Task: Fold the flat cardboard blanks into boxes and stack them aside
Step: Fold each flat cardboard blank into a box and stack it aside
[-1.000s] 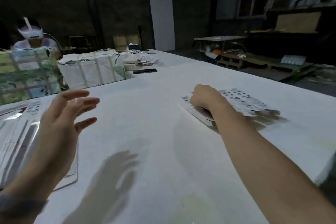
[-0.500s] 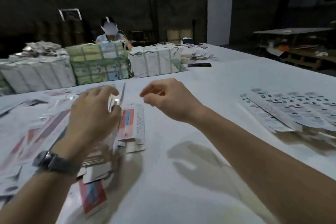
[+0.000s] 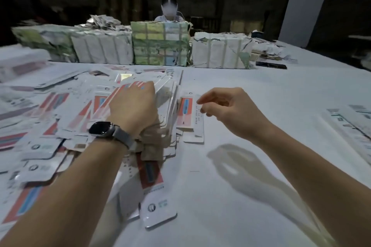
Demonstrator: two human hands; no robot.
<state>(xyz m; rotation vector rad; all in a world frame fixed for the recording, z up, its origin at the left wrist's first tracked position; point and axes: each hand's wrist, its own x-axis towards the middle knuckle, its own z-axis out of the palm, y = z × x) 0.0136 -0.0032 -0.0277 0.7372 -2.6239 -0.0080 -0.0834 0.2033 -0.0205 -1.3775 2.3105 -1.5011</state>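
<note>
We are seeing no folded box anywhere in this view, so we are judging the task to be at the pick-up stage: a blank is being selected and every fold and every stacking step is left to do.

Nearest to us, one flat blank (image 3: 154, 192) with a red panel is lying toward the near edge of the surface (image 3: 251, 196), partly under the left forearm. Beyond it, the left hand (image 3: 133, 108), wearing a watch (image 3: 101, 128), is resting on the heap of flat blanks (image 3: 66, 110) that is spreading toward the left edge; its fingers are curling over a tilted sheaf of blanks, but we cannot tell whether they are gripping it. The right hand (image 3: 226, 109) is hovering just beside the heap, above a single blank (image 3: 190, 114), with thumb and forefinger narrowed toward a pinch and holding nothing that we can make out.

At the right edge, a row of printed strips (image 3: 353, 122) is being cut off by the frame. Toward the far edge, wrapped bundles (image 3: 160, 44) are blocking most of a second person (image 3: 169, 9). Motion blur is smearing the left-hand blanks, so their print is unreadable.
</note>
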